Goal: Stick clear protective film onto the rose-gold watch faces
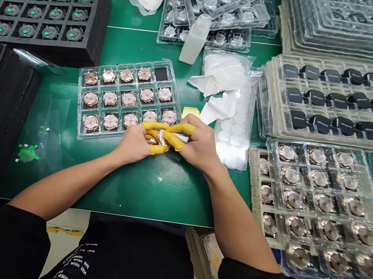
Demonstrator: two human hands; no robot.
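Between my two hands, just in front of the clear tray, is a rose-gold watch case [162, 138], partly hidden by fingers. My left hand [137, 142] is closed around its left side, with yellow finger cots on the fingertips. From the other side, my right hand [199, 145], also in yellow cots, pinches the same case. Something white shows between the right fingers; I cannot tell what it is. The clear plastic tray [79, 134] holds rows of similar rose-gold watch cases, and a bare black square shows in its far right compartment.
Black foam trays [97, 45] with green-dotted watch parts stand at left. Small green dots [28, 153] lie nearby. Behind my hands are a white bottle [195, 39], white wipes [223, 72] and a yellow piece [191, 112]. Stacked watch trays [305, 191] fill the right side.
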